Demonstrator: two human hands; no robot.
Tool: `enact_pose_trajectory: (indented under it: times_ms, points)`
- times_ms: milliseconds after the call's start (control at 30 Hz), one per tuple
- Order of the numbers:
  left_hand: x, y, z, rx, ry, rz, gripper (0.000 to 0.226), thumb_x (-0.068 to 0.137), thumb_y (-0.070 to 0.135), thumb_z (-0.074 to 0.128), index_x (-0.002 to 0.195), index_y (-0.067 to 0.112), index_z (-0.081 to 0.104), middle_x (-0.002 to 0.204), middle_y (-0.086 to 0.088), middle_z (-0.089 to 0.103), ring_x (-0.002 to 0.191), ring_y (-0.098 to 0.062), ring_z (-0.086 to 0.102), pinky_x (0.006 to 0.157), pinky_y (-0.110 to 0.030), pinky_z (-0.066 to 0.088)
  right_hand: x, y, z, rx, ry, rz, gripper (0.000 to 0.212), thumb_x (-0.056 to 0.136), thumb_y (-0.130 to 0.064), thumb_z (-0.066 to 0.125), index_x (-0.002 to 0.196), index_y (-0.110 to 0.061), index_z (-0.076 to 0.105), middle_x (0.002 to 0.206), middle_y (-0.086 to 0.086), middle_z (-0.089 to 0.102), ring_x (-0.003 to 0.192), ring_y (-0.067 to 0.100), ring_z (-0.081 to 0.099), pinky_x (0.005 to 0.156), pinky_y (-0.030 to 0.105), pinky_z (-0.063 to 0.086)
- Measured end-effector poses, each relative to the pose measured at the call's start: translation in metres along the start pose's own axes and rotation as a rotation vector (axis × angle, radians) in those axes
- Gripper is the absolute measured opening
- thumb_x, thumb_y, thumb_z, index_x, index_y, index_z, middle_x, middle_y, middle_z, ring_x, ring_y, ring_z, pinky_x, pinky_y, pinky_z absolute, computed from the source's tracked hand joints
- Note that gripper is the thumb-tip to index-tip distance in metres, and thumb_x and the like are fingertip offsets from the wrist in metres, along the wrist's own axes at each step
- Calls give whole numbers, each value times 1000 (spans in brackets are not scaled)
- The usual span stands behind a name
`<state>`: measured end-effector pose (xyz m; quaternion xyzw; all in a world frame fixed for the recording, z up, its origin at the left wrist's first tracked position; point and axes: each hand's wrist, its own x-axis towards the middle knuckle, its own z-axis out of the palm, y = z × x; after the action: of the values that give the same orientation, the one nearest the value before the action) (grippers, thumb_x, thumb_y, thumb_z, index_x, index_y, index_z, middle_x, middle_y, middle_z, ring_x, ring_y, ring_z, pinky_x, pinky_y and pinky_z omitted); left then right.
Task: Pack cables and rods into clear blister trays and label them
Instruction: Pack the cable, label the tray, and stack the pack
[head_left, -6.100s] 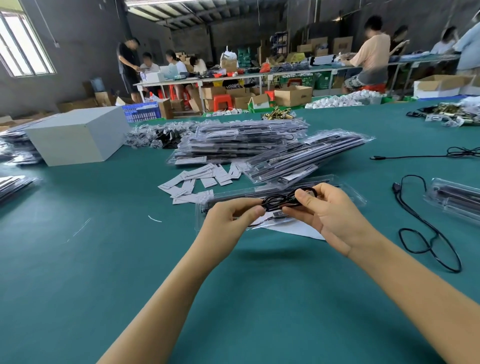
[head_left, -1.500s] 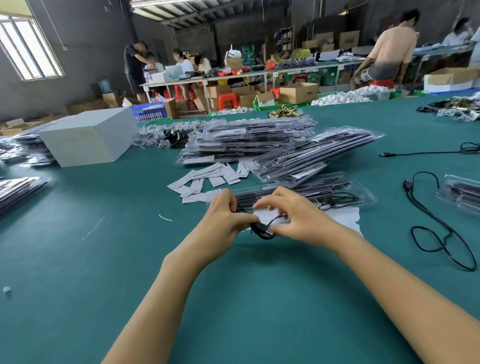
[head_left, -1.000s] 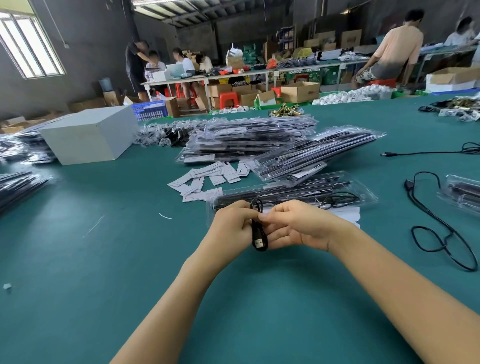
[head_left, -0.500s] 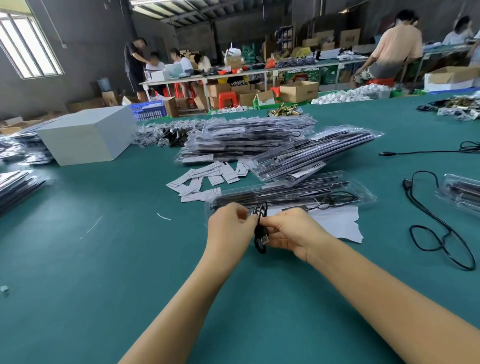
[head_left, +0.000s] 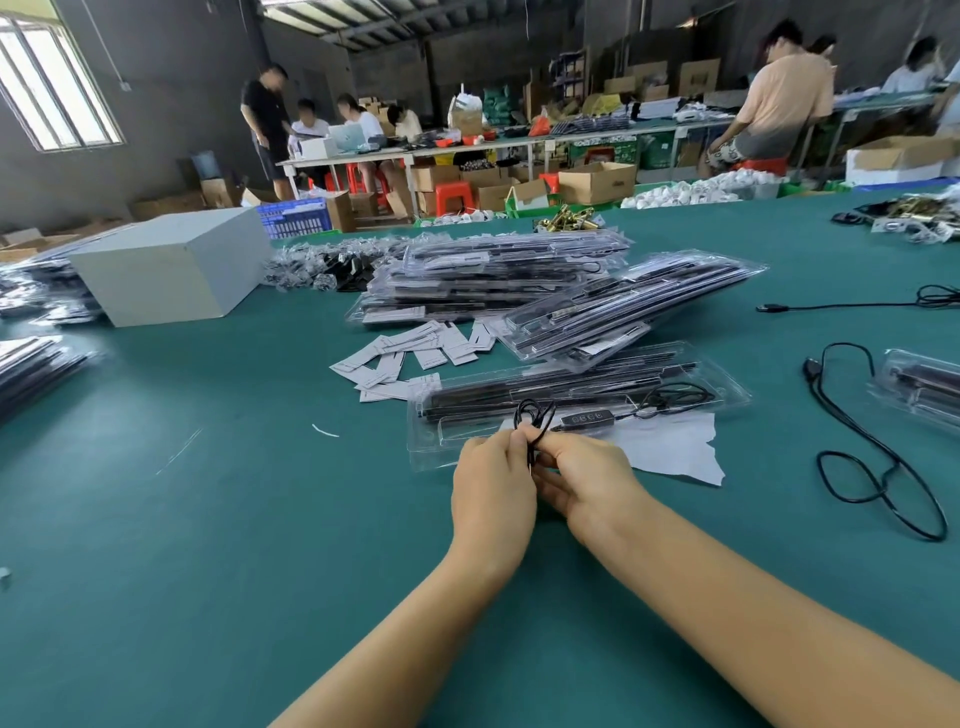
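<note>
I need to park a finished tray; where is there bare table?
Bare green table lies left of the hands, between the grey box and the open tray, and near the forearms. Behind the tray it is crowded: labels, tray stacks. A loose cable lies right.

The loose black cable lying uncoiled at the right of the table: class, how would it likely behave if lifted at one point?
The loose black cable lies in slack loops, so it is probably floppy and would sag. It looks thin, so likely light; the loops may tangle.
</note>
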<state>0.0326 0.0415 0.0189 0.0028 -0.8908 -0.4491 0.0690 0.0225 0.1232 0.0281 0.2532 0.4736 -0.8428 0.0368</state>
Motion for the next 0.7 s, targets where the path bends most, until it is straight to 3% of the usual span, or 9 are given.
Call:
enact_pose_trajectory:
  times_ms: [133,233,300,400,467,567,700]
  points:
    - [2,-2,1,-120,21,-11,38,103,29,38,68,25,55,86,-3,61,72,-10,51,57,-20,32,-4,1,4,116,17,29,18,77,0,75,90,-1,62,77,11,60,48,15,62,41,22,52]
    - [1,-1,0,-321,-42,-70,35,101,27,43,74,20,64,74,1,67,78,-24,60,69,-32,48,-2,3,4,58,45,12,16,75,-4,78,81,-2,63,55,5,62,42,12,57,39,19,48]
    - [3,-2,-1,-409,-84,-116,33,100,28,47,77,16,68,69,-2,67,78,-31,65,80,-42,55,4,3,2,-59,96,-16,20,75,-10,80,68,-7,60,41,0,54,35,9,47,33,14,36]
    - [7,-6,-2,-430,-63,-151,28,97,28,55,79,12,69,67,-4,65,62,-19,59,74,-35,52,13,0,-2,-248,88,1,29,75,-18,80,64,-12,54,48,0,44,38,9,34,32,13,22]
    - [9,-8,-4,-421,-41,-160,23,95,25,58,81,11,70,65,-3,63,59,-16,54,69,-31,45,16,-8,-6,-332,-30,73,26,80,-18,76,66,-13,55,46,-3,43,34,5,32,31,12,20]
    - [12,-10,-7,-364,-46,-158,17,95,20,57,84,14,69,69,-3,64,62,-17,53,64,-28,44,18,-29,-17,-720,-230,57,16,88,-16,67,73,-10,64,47,-4,55,32,3,40,32,13,25]
    - [12,-10,-8,-210,-37,-118,10,94,27,57,101,20,56,90,-3,67,80,-18,62,69,-28,46,23,-53,-29,-1342,-229,-323,8,82,-9,66,76,-7,71,64,3,63,43,10,52,42,16,37]
